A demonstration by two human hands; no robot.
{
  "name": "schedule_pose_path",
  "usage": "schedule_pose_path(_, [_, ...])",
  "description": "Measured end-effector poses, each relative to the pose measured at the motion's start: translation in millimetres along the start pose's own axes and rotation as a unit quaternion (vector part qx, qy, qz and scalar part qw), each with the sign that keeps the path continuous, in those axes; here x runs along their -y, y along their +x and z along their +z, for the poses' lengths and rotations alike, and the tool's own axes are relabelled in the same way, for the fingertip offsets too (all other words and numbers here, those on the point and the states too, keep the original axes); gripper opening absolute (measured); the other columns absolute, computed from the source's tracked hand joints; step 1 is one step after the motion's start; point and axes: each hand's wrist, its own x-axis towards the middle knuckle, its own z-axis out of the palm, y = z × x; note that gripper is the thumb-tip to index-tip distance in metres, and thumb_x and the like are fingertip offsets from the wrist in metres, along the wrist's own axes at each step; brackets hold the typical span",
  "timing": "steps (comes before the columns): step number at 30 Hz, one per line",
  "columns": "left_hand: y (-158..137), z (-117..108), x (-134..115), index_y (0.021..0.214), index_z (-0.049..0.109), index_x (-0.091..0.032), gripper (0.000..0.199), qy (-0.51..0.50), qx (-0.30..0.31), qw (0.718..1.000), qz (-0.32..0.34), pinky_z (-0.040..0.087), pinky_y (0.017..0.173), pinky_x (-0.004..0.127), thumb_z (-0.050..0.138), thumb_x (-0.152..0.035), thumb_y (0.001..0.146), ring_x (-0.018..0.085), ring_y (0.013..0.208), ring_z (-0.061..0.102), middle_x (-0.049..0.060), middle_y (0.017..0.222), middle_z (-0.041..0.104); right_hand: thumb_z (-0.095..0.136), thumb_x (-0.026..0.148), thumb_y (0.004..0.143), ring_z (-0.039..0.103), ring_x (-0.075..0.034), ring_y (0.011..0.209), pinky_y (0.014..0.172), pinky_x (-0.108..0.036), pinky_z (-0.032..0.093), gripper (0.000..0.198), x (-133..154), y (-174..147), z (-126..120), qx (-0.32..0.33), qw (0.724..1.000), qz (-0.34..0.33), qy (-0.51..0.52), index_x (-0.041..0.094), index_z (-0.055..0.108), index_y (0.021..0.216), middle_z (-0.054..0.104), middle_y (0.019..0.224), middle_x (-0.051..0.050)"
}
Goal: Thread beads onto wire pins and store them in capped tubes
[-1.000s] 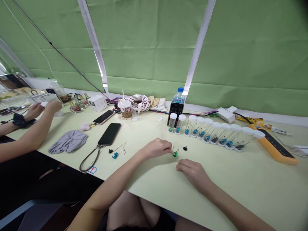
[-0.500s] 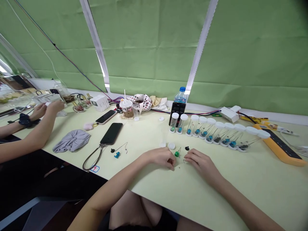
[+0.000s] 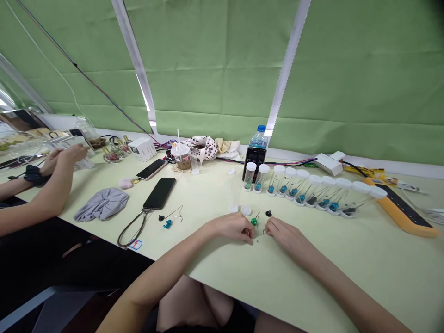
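My left hand point(image 3: 237, 227) rests on the table with its fingers curled closed; whatever they hold, if anything, is hidden. Just beyond its knuckles a shiny green piece point(image 3: 254, 222) lies with thin metal wires sticking up from it. To the right, my right hand point(image 3: 284, 235) pinches a thin bent metal piece point(image 3: 264, 231), mostly covered by the fingertips. A small black knob-like part point(image 3: 268, 213) sits just beyond those fingers. Between the hands and nearer me, a tiny speck-like part point(image 3: 257, 241) lies on the tabletop. White round caps point(image 3: 246, 211) lie behind my left hand.
Several clear tubes point(image 3: 271, 184) with white caps stand in a row, holding blue, green or dark parts. A phone showing a timer point(image 3: 255, 156) leans on a bottle point(image 3: 259, 137). At left are a strapped phone point(image 3: 159, 193), a blue part point(image 3: 168, 224) and another person's arms point(image 3: 52, 194).
My right fingers curl in slightly more around the bent metal piece. My left hand stays almost in place. The whole view has shifted a little.
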Motion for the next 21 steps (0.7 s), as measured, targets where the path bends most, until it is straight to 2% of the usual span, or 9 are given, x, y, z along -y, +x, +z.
schedule_pose_path(2, [0.3, 0.4, 0.7, 0.081, 0.066, -0.016, 0.012, -0.006, 0.000, 1.000, 0.001, 0.034, 0.053, 0.019, 0.064, -0.027, 0.076, 0.008, 0.058, 0.053, 0.000, 0.069, 0.064, 0.033, 0.011, 0.091, 0.053, -0.016, 0.067, 0.056, -0.025, 0.037, 0.020, 1.4, -0.8, 0.5, -0.015, 0.997, -0.039, -0.069, 0.019, 0.047, 0.080, 0.052, 0.077, -0.003])
schedule_pose_path(4, [0.4, 0.7, 1.0, 0.079, 0.066, -0.016, 0.011, -0.010, 0.000, 1.000, 0.001, 0.033, 0.053, 0.018, 0.065, -0.026, 0.076, 0.008, 0.058, 0.053, -0.001, 0.068, 0.064, 0.032, 0.012, 0.093, 0.052, -0.016, 0.064, 0.054, -0.025, 0.035, 0.021, 3.9, -0.6, 0.3, -0.027, 0.993, -0.049, -0.100, 0.019, 0.047, 0.080, 0.051, 0.075, -0.003])
schedule_pose_path(10, [0.3, 0.7, 0.6, 0.075, 0.065, -0.016, 0.010, -0.005, -0.003, 1.000, 0.003, 0.032, 0.051, 0.019, 0.066, -0.026, 0.074, 0.008, 0.055, 0.051, -0.001, 0.064, 0.062, 0.033, 0.020, 0.095, 0.054, -0.015, 0.064, 0.049, -0.023, 0.034, 0.017, 7.7, 1.1, -0.4, -0.021, 0.996, 0.016, -0.080, 0.020, 0.046, 0.085, 0.052, 0.082, -0.004])
schedule_pose_path(16, [0.4, -0.7, -0.2, 0.082, 0.066, -0.017, 0.014, -0.004, -0.005, 1.000, -0.004, 0.033, 0.052, 0.019, 0.067, -0.028, 0.073, 0.008, 0.057, 0.052, -0.001, 0.066, 0.062, 0.034, 0.005, 0.088, 0.051, -0.015, 0.056, 0.049, -0.026, 0.034, 0.020, 8.2, -0.7, -6.4, -0.005, 0.994, -0.037, -0.106, 0.019, 0.048, 0.080, 0.052, 0.077, -0.005])
schedule_pose_path(19, [-0.4, -2.2, -0.7, 0.083, 0.066, -0.017, 0.014, 0.002, -0.007, 1.000, -0.008, 0.033, 0.053, 0.018, 0.066, -0.028, 0.074, 0.008, 0.058, 0.053, -0.001, 0.067, 0.062, 0.034, 0.008, 0.089, 0.053, -0.015, 0.060, 0.054, -0.025, 0.039, 0.019, 11.7, -0.9, -13.9, 0.016, 1.000, -0.017, -0.013, 0.019, 0.048, 0.084, 0.054, 0.080, -0.004])
schedule_pose_path(21, [-1.0, -3.4, -0.9, 0.084, 0.066, -0.017, 0.015, 0.009, -0.011, 1.000, -0.010, 0.033, 0.054, 0.018, 0.066, -0.029, 0.074, 0.009, 0.060, 0.054, -0.001, 0.069, 0.063, 0.033, 0.015, 0.092, 0.055, -0.014, 0.065, 0.058, -0.025, 0.042, 0.017, 14.4, -0.1, -18.7, 0.023, 0.994, 0.038, 0.099, 0.022, 0.048, 0.087, 0.056, 0.081, -0.002])
